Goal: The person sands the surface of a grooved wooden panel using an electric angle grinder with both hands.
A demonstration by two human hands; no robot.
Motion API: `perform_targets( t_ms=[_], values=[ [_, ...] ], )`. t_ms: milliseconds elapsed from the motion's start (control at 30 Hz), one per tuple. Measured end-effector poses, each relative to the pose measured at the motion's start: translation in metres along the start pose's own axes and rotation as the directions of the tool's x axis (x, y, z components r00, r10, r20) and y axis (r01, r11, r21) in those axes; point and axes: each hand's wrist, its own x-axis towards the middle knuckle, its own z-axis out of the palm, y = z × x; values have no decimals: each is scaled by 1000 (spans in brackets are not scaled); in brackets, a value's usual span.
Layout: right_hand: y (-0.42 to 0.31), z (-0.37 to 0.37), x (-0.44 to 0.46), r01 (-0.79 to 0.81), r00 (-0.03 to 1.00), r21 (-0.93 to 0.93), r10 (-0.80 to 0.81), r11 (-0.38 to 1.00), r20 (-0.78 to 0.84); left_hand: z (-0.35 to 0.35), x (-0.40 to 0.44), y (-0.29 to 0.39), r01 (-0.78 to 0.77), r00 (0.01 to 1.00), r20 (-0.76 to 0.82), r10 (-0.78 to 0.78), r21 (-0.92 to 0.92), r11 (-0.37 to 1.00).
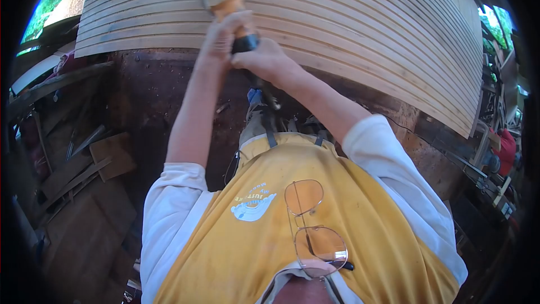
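Power tool [229, 4], round-headed, over grooved wooden panel [337, 31].

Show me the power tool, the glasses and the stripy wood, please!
Power tool [228, 4]: head view, on its orange body.
Glasses [319, 247]: head view, on the lower lens.
Stripy wood [337, 34]: head view, on its ridged face, right of the tool.

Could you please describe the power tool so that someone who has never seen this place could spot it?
Find the big grooved panel across the top of the view. Left of its middle, the left hand and right hand grip the power tool. Its round head, orange body and dark lower end set it apart from the pale, ridged panel behind it.
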Motion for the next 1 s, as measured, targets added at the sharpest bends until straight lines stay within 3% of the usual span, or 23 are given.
perform_targets(
  t_ms=[33, 100, 167, 200, 300, 333, 467, 533, 567, 600, 700, 733, 767, 800, 900, 1000],
  values=[
    [-16, 13, 6, -38, 998, -12, 39, 999, 56, -18, 0, 13, 23, 999, -43, -23, -15, 1000],
    [-25, 31, 14, 72, 994, -4, -71, 997, 87, -37, -8, 26, 29, 998, -52, -33, -90, 996],
    [-16, 33, 5, 105, 994, 2, -105, 995, -7, -42, -6, 16, 40, 995, -86, -52, -137, 990],
    [-6, 28, -3, 121, 991, 3, -121, 993, -56, -26, -14, 9, 49, 993, -102, -63, -135, 990],
    [54, -15, -34, 112, 987, 75, -102, 991, -123, 34, -19, -41, 81, 995, 66, -80, -14, 997],
    [80, -38, -48, 38, 996, 153, -25, 987, -88, 65, -21, -64, 90, 990, 107, -88, -6, 996],
    [159, -140, -149, 36, 951, 303, 61, 952, -304, 199, -30, -164, 127, 949, 278, -148, 95, 987],
    [185, -183, -192, 80, 901, 387, 100, 919, -423, 261, -26, -214, 66, 925, 366, -107, 123, 990],
    [202, -205, -209, -11, 863, 367, 194, 930, -466, 292, -26, -232, 43, 917, 379, -124, 215, 976],
    [216, -222, -227, -3, 829, 405, 228, 914, -510, 321, -27, -253, 129, 891, 395, -223, 252, 959],
    [267, -273, -273, 124, 767, 464, 212, 877, -606, 400, -30, -315, 139, 838, 480, -261, 275, 951],
    [287, -291, -284, 77, 736, 473, 270, 878, -621, 423, -33, -327, 156, 799, 523, -296, 295, 943],
    [290, -301, -296, 105, 729, 475, 257, 874, -635, 442, -27, -356, 52, 792, 565, -232, 316, 947],
    [296, -309, -306, 100, 713, 507, 294, 856, -636, 458, -25, -375, 38, 790, 540, -290, 429, 902],
    [323, -313, -316, 202, 644, 551, 314, 810, -698, 473, -46, -353, -7, 735, 573, -361, 539, 842],
    [306, -285, -305, 181, 697, 598, 327, 781, -639, 436, -50, -338, 10, 772, 528, -355, 548, 836]
  ],
)
